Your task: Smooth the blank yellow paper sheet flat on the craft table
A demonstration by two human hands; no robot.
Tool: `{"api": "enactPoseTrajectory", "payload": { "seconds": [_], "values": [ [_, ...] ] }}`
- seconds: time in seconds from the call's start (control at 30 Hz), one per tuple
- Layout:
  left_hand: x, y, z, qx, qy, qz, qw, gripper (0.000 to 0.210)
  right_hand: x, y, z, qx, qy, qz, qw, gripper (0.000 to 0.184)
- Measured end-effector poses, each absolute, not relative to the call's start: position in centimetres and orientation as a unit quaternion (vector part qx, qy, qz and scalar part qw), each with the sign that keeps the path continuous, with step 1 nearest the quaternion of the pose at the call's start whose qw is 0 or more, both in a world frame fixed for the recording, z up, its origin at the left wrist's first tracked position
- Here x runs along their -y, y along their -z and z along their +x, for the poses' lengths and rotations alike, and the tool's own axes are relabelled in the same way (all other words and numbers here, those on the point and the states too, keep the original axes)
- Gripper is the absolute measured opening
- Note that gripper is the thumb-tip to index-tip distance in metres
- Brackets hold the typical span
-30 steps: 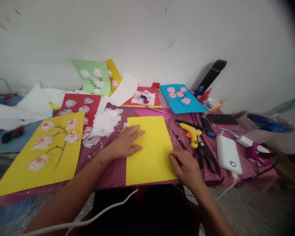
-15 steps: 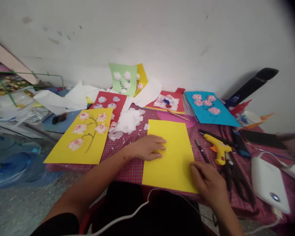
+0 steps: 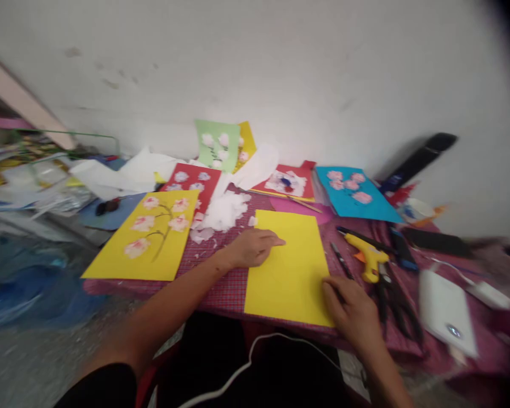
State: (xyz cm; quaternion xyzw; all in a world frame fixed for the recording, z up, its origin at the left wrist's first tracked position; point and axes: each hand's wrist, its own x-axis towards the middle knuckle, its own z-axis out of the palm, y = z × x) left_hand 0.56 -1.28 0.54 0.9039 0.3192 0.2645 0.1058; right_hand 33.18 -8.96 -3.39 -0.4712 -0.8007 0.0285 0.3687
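A plain yellow sheet of paper (image 3: 289, 289) lies flat on the table in front of me. Over its left edge is my left hand (image 3: 255, 247), index finger stretched out across the sheet and the other fingers bent, holding nothing. My right hand (image 3: 353, 306) is closed at the lower right edge of the same sheet, its fingers curled there; the fingertips are partly hidden. Torn white paper bits (image 3: 226, 211) are heaped just beyond my left hand. To the left lies a yellow card (image 3: 170, 263) with pinkish-white paper flowers on a drawn branch.
Right of the sheet are a black pen (image 3: 342, 259), a yellow glue gun (image 3: 370, 258), black-handled scissors (image 3: 402, 309) and a white power bank (image 3: 448, 314). Behind stand red, green and blue flower cards (image 3: 357, 195). A white cable (image 3: 250, 362) crosses my lap.
My left hand's spread fingers have drawn in, leaving the index finger pointing across the sheet. My right hand stays at the sheet's edge. The whole view has shifted slightly.
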Motion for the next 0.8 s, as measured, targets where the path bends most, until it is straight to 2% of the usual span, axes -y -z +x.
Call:
{"api": "enactPoseTrajectory", "payload": {
  "seconds": [0.17, 0.33, 0.43, 0.6, 0.8],
  "values": [
    [0.4, 0.3, -0.8, -0.307, -0.314, 0.896, 0.067, 0.027, 9.3, 2.2, 31.8, 0.796, -0.051, -0.481, 0.364, 0.014],
    [-0.3, 0.0, -1.4, -0.282, -0.356, 0.891, 0.018, 0.022, 9.4, 1.9, 31.5, 0.791, -0.047, -0.493, 0.359, 0.014],
    [0.1, -1.7, -1.3, -0.288, -0.361, 0.887, -0.006, 0.024, 9.4, 2.2, 31.5, 0.792, -0.055, -0.488, 0.364, 0.014],
    [4.4, -4.9, -2.4, -0.331, -0.274, 0.903, 0.009, 0.036, 9.4, 2.4, 31.5, 0.792, -0.065, -0.482, 0.37, 0.014],
    [14.3, -1.0, -6.1, -0.418, -0.296, 0.859, -0.004, 0.042, 9.6, 2.4, 31.5, 0.793, -0.073, -0.483, 0.364, 0.013]
  ]
}}
